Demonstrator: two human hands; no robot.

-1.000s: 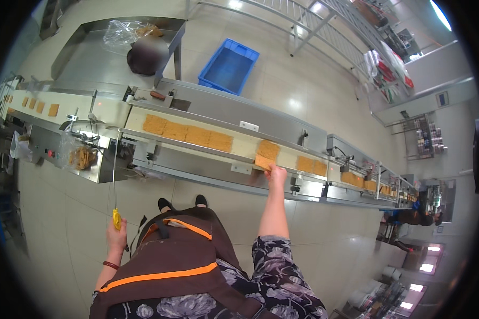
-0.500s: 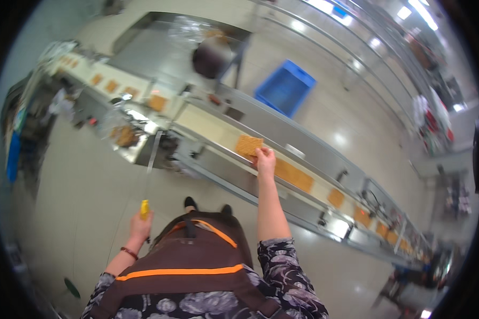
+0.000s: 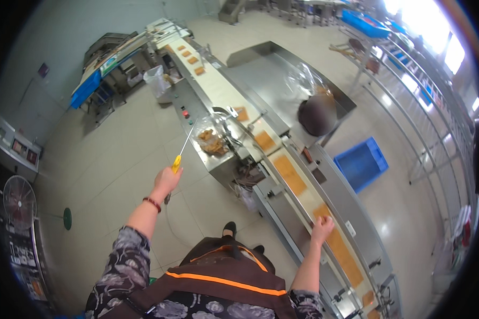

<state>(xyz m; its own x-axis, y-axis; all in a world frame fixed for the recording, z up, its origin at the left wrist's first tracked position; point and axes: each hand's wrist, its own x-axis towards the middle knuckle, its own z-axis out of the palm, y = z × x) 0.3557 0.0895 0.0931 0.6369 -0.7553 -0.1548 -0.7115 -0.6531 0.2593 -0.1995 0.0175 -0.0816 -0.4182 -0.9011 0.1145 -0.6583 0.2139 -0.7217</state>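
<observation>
My left hand (image 3: 166,181) is closed around a yellow-handled air blow gun (image 3: 176,162) with a long, thin metal nozzle. A thin hose hangs below that hand. Over the pale conveyor belt (image 3: 226,98), my right hand (image 3: 322,229) has its fingers drawn together at a flat, golden-brown, cracker-like piece (image 3: 319,210). Whether the fingertips hold anything is hidden. A long row of such pieces (image 3: 346,260) lies nearer me along the belt, and another group (image 3: 289,174) lies farther up. Single pieces (image 3: 264,140) are spaced out beyond.
Beside the belt, a clear bag of broken brown pieces (image 3: 211,142) sits on a metal ledge. A steel table (image 3: 261,66) carries clear plastic and a dark round object (image 3: 317,116). A blue crate (image 3: 362,164) is on the floor at right, near metal rails (image 3: 378,80). A fan (image 3: 20,202) stands far left.
The view has swung left. The cracker-like piece lifted in my right hand is now down at the belt or hidden by the fingers. My left hand, with the air blow gun, reaches farther forward.
</observation>
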